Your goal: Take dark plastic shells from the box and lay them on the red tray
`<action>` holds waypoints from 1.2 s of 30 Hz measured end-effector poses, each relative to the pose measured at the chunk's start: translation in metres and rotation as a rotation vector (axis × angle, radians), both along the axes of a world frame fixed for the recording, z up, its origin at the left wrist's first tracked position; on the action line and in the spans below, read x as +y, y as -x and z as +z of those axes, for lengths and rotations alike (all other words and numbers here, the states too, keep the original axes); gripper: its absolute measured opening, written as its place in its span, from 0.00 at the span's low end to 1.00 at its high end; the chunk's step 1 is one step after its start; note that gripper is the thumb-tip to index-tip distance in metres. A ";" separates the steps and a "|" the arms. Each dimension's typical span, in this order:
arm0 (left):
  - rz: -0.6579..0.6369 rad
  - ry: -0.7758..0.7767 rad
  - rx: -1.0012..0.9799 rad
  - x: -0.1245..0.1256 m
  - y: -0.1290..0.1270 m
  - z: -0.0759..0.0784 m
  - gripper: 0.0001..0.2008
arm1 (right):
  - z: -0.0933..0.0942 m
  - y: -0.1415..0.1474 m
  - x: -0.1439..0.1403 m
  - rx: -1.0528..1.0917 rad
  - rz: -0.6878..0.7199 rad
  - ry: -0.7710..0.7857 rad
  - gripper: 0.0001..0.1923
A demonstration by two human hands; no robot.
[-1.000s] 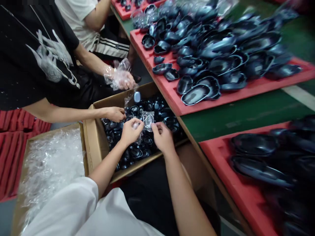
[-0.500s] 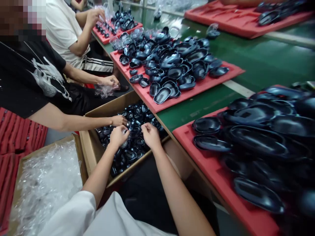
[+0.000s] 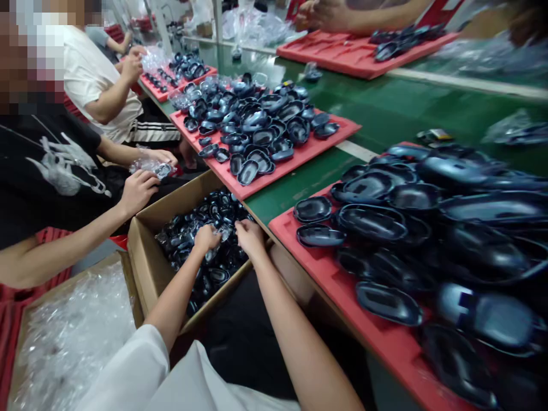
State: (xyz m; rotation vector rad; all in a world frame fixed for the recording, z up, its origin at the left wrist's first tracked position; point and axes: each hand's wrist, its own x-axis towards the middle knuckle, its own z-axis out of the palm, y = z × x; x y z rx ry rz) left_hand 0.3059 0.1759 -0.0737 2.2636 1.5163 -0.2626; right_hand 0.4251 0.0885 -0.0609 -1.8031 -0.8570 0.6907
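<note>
My left hand [image 3: 206, 238] and my right hand [image 3: 249, 236] are both down in an open cardboard box [image 3: 150, 266] full of small dark glossy plastic shells in clear wrappers. Between the two hands sits a wrapped shell [image 3: 223, 234]; the fingers of both hands pinch its clear film. The shell itself is mostly hidden by my fingers. To my right a red foam tray [image 3: 325, 288] holds a heap of larger dark oval shells.
A co-worker in a black shirt sits left, hands [image 3: 137, 190] holding a wrapped part. A second red tray [image 3: 299, 153] of shells lies beyond on the green table [image 3: 385, 123]. A box of clear bags [image 3: 72, 337] stands at lower left. More people work farther back.
My view has swung up and to the right, showing more of the table. The co-worker's hand has left the box and now holds a wrapped part. My hands stay in the box.
</note>
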 end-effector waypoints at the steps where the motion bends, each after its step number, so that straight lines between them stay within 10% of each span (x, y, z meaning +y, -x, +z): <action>1: 0.028 -0.030 -0.076 -0.001 0.004 0.003 0.13 | 0.002 0.001 0.000 -0.051 0.029 0.043 0.16; 7: 0.109 -0.090 -0.781 -0.020 0.027 0.026 0.17 | 0.014 0.011 0.000 -0.140 0.284 -0.147 0.14; 16: 0.121 0.053 -1.174 -0.021 0.045 0.054 0.12 | 0.020 0.012 0.000 0.306 0.443 -0.354 0.17; 23: 0.165 0.074 -1.191 -0.025 0.037 0.048 0.22 | 0.017 0.005 0.002 0.070 0.129 -0.407 0.20; 27: 0.197 0.069 -1.212 -0.026 0.035 0.044 0.30 | 0.025 0.011 -0.008 -0.139 0.312 -0.466 0.16; 36: 0.193 -0.012 -1.349 -0.032 0.033 0.040 0.27 | 0.017 0.016 -0.006 -0.253 0.240 -0.394 0.16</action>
